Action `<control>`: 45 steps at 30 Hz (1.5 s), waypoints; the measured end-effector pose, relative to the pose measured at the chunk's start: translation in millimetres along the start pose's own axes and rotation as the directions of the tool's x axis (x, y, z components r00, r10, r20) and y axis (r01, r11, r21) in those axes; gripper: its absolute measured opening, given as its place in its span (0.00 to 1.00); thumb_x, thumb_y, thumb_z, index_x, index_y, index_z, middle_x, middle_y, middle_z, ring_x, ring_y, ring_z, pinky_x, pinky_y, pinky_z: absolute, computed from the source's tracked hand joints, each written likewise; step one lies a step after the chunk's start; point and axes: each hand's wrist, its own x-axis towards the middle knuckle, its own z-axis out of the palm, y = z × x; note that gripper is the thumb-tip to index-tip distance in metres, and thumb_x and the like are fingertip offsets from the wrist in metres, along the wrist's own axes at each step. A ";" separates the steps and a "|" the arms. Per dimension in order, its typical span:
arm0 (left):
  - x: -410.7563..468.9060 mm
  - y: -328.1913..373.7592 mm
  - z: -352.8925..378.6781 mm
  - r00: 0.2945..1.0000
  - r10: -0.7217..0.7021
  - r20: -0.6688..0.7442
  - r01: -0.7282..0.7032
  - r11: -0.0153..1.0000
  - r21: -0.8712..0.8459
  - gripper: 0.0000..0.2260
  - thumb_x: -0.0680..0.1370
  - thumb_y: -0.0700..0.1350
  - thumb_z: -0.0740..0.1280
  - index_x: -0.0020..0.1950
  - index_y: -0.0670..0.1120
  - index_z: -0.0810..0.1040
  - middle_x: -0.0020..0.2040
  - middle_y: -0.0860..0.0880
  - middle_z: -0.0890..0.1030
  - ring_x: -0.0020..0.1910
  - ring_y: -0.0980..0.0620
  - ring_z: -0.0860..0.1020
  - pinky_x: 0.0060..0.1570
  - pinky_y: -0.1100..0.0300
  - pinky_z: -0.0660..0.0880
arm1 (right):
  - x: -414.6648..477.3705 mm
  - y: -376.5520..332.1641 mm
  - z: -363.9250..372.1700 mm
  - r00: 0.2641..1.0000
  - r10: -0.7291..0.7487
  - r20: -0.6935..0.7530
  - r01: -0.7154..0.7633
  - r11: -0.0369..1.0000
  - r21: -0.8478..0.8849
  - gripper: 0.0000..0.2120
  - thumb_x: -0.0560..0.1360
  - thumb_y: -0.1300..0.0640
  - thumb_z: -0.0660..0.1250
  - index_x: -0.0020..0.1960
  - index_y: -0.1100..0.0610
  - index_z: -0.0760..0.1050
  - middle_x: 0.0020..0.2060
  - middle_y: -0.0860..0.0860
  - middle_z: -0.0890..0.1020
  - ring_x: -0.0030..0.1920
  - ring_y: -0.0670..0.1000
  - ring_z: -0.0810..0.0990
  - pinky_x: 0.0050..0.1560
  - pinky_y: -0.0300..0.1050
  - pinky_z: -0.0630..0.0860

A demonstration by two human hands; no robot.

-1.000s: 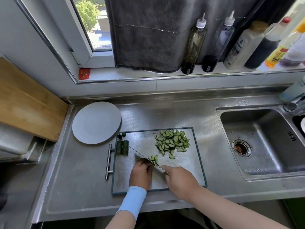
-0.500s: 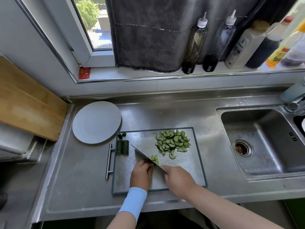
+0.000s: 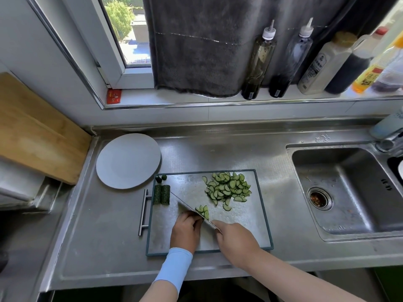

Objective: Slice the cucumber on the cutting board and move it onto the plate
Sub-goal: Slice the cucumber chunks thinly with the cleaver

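Right hand (image 3: 236, 238) gripping knife (image 3: 187, 207) on cutting board (image 3: 250, 225), left hand (image 3: 185, 231) curled beside it, perhaps grasping something, cannot tell, cucumber slices (image 3: 227, 188) piled far right

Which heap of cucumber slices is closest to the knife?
The small heap, right against the knife by the left hand; the big heap lies apart, farther back on the board.

I record a stainless steel counter (image 3: 109, 247) with a sink (image 3: 349, 162) set into its right end. Two items lie directly on it: a round grey plate (image 3: 128, 161) at the back left and, just beside it, a cutting board (image 3: 246, 212) with a bar handle (image 3: 143, 210) on its left edge.
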 end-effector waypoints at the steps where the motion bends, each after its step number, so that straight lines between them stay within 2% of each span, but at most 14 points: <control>1: -0.1 0.2 -0.4 1.000 -0.001 -0.003 0.001 1.000 -0.002 0.09 0.65 0.35 0.78 0.41 0.44 0.84 0.42 0.48 0.82 0.45 0.54 0.74 0.47 0.69 0.69 | -3.7 0.9 -0.3 1.000 0.000 -0.001 0.000 1.000 -0.004 0.15 0.81 0.55 0.54 0.62 0.45 0.74 0.41 0.50 0.81 0.41 0.54 0.75 0.41 0.48 0.73; 4: -0.8 -0.1 -0.5 1.000 -0.011 0.003 0.011 1.000 -0.002 0.09 0.65 0.35 0.78 0.41 0.45 0.84 0.43 0.48 0.82 0.45 0.54 0.75 0.47 0.70 0.68 | -13.8 3.4 -2.4 1.000 0.006 0.014 -0.006 1.000 -0.005 0.14 0.81 0.55 0.54 0.61 0.47 0.74 0.40 0.50 0.80 0.42 0.55 0.77 0.41 0.48 0.73; 9: -1.7 -2.2 0.4 1.000 -0.023 0.013 0.023 1.000 -0.010 0.09 0.65 0.35 0.78 0.41 0.45 0.84 0.44 0.49 0.82 0.45 0.55 0.75 0.48 0.73 0.67 | -16.6 5.1 -4.8 0.999 0.025 0.034 -0.025 1.000 0.000 0.16 0.81 0.56 0.54 0.64 0.47 0.74 0.46 0.51 0.83 0.46 0.55 0.79 0.44 0.47 0.74; 12: -1.6 -2.7 0.8 1.000 -0.018 0.012 0.019 1.000 -0.016 0.09 0.65 0.34 0.78 0.41 0.45 0.84 0.43 0.50 0.82 0.44 0.55 0.75 0.46 0.72 0.67 | -12.2 3.2 -4.0 0.997 0.032 0.066 -0.034 0.999 0.030 0.14 0.80 0.58 0.54 0.58 0.47 0.75 0.38 0.48 0.78 0.43 0.55 0.78 0.41 0.47 0.71; 14: -2.2 -3.1 0.9 1.000 0.000 0.009 0.000 1.000 -0.021 0.09 0.65 0.34 0.78 0.41 0.45 0.84 0.42 0.50 0.82 0.44 0.55 0.75 0.46 0.74 0.67 | -5.5 2.2 -3.2 0.995 0.045 0.088 -0.049 0.998 0.046 0.14 0.80 0.58 0.54 0.57 0.47 0.75 0.37 0.47 0.77 0.42 0.54 0.77 0.41 0.46 0.71; 18: -4.2 -2.3 -0.7 1.000 0.020 -0.011 -0.020 0.999 -0.030 0.10 0.65 0.33 0.78 0.41 0.45 0.84 0.42 0.51 0.82 0.44 0.56 0.75 0.46 0.75 0.67 | 9.5 -2.3 0.4 0.995 0.053 0.080 -0.056 0.998 0.030 0.21 0.81 0.56 0.54 0.71 0.45 0.72 0.50 0.52 0.84 0.51 0.55 0.80 0.47 0.45 0.73; 20: -6.7 -2.3 -0.2 0.998 0.054 -0.014 -0.054 0.998 -0.018 0.10 0.65 0.33 0.78 0.42 0.44 0.84 0.42 0.50 0.82 0.44 0.56 0.75 0.47 0.73 0.68 | 13.0 -4.9 2.8 0.996 0.044 0.077 -0.045 0.999 0.010 0.22 0.80 0.56 0.54 0.72 0.44 0.71 0.50 0.52 0.84 0.50 0.55 0.80 0.48 0.46 0.75; 25: -10.5 -5.9 1.0 0.993 0.115 -0.040 -0.116 0.993 -0.024 0.10 0.67 0.32 0.76 0.45 0.42 0.84 0.45 0.48 0.81 0.47 0.54 0.75 0.48 0.71 0.69 | 15.3 -7.3 3.1 0.997 0.017 0.072 -0.017 1.000 0.007 0.21 0.80 0.56 0.54 0.70 0.43 0.72 0.46 0.52 0.83 0.45 0.54 0.79 0.44 0.46 0.74; 28: -11.7 -7.0 2.8 0.993 0.099 -0.067 -0.102 0.994 -0.043 0.09 0.68 0.34 0.76 0.45 0.43 0.83 0.44 0.49 0.81 0.46 0.54 0.76 0.46 0.69 0.72 | 13.1 -6.4 1.3 0.999 -0.001 0.050 0.001 1.000 -0.006 0.19 0.80 0.57 0.54 0.67 0.44 0.74 0.42 0.50 0.81 0.41 0.52 0.75 0.42 0.45 0.71; 32: -12.8 -10.0 5.4 0.986 0.095 -0.135 -0.104 0.993 -0.060 0.06 0.69 0.36 0.75 0.44 0.43 0.84 0.44 0.48 0.82 0.46 0.53 0.77 0.47 0.66 0.74 | -2.3 -6.1 0.1 1.000 -0.008 0.015 0.008 1.000 -0.011 0.17 0.80 0.55 0.55 0.65 0.43 0.73 0.38 0.46 0.77 0.40 0.53 0.76 0.39 0.46 0.71; 34: -12.8 -11.1 5.8 0.982 0.112 -0.152 -0.120 0.992 -0.048 0.03 0.72 0.40 0.72 0.44 0.43 0.84 0.44 0.47 0.82 0.47 0.53 0.76 0.49 0.66 0.73 | -9.9 -4.7 -1.7 1.000 -0.010 0.020 0.010 1.000 -0.021 0.17 0.81 0.54 0.55 0.66 0.42 0.72 0.39 0.47 0.80 0.41 0.53 0.78 0.41 0.48 0.74; 37: -13.2 -12.4 6.8 0.981 0.115 -0.154 -0.124 0.991 -0.050 0.08 0.74 0.44 0.66 0.44 0.42 0.83 0.45 0.46 0.82 0.48 0.52 0.76 0.50 0.68 0.71 | -15.8 -1.5 -4.7 0.999 0.006 0.038 -0.004 0.999 -0.053 0.16 0.81 0.54 0.55 0.66 0.45 0.71 0.43 0.50 0.82 0.44 0.54 0.79 0.45 0.50 0.77; 41: -13.5 -13.1 7.5 0.978 0.121 -0.171 -0.135 0.988 -0.075 0.07 0.75 0.43 0.66 0.44 0.42 0.83 0.46 0.47 0.82 0.48 0.52 0.77 0.53 0.70 0.70 | -18.0 -1.6 -7.0 0.999 0.022 0.048 -0.018 0.997 -0.081 0.16 0.82 0.55 0.55 0.67 0.45 0.72 0.44 0.50 0.83 0.45 0.54 0.79 0.45 0.49 0.77; 45: -13.9 -14.5 8.5 0.976 0.121 -0.180 -0.141 0.984 -0.105 0.06 0.75 0.42 0.67 0.44 0.43 0.83 0.45 0.48 0.82 0.47 0.52 0.77 0.52 0.70 0.71 | -14.1 -4.2 -5.3 0.998 0.039 0.048 -0.036 0.998 -0.053 0.17 0.82 0.55 0.55 0.67 0.44 0.73 0.41 0.50 0.83 0.42 0.53 0.79 0.43 0.48 0.76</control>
